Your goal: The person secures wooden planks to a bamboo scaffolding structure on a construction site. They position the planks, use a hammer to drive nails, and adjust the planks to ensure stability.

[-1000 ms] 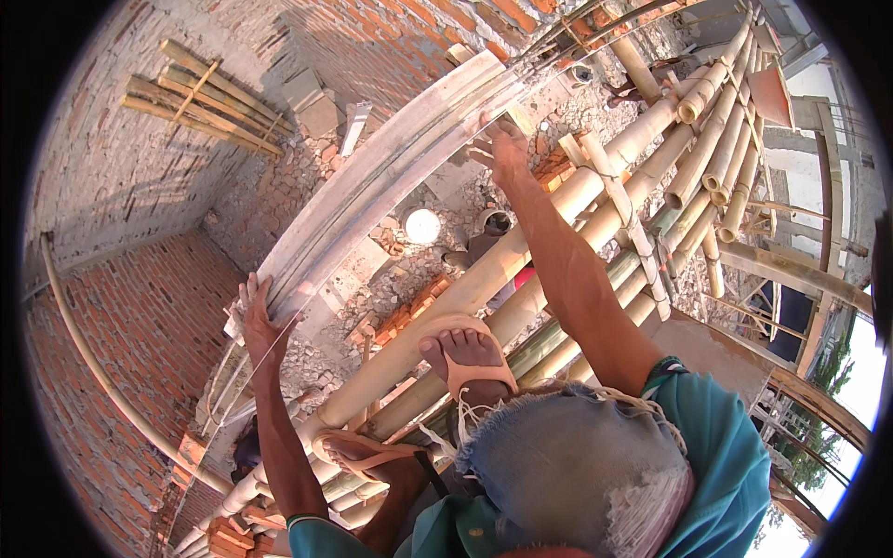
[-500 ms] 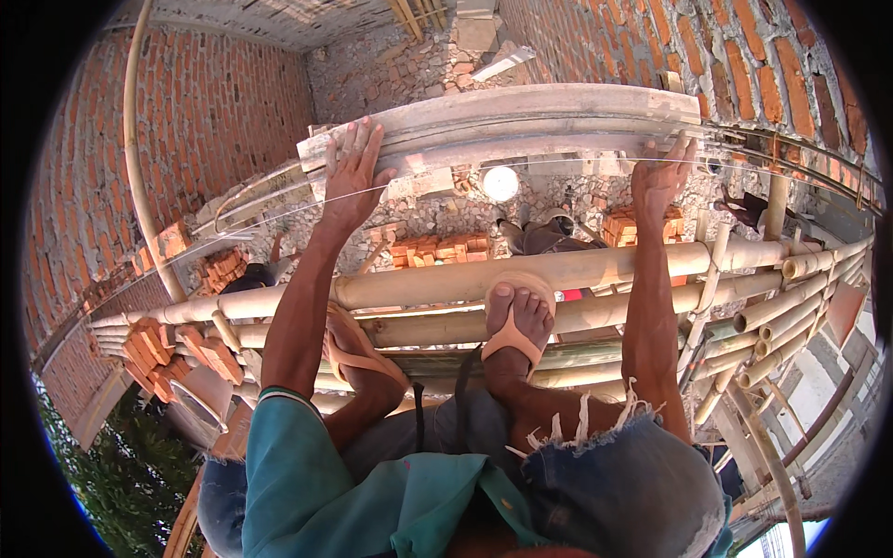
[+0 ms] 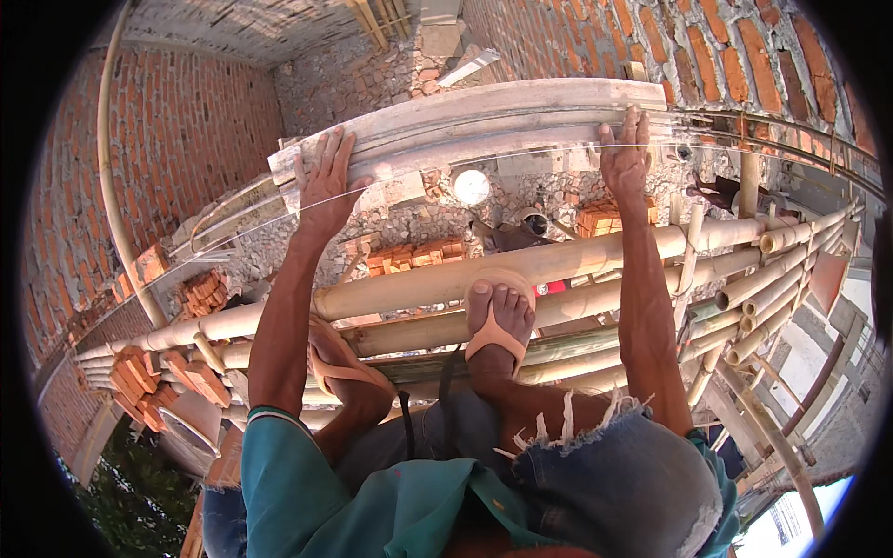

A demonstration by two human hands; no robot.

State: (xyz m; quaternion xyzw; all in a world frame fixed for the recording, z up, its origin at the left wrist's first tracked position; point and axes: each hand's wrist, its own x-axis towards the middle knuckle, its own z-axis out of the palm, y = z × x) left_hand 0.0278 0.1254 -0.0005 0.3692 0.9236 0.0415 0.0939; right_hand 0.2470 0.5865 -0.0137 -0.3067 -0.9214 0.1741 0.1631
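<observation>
Brick wall (image 3: 735,65) rising close along the far right, bamboo poles (image 3: 400,290) underfoot, open gap between them and the long grey board (image 3: 484,104)! It lies crosswise ahead, long axis left to right. Left hand (image 3: 327,186): grip released, fingers spread over the left end; right hand (image 3: 625,167), unclenched, fingers extended at the right.

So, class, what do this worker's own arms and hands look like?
The left hand and right hand are bare, no gloves or watch visible. Slim, uncovered forearms lead to teal sleeves: the left is short, with a dark-and-white edge; the right is mostly hidden.
</observation>
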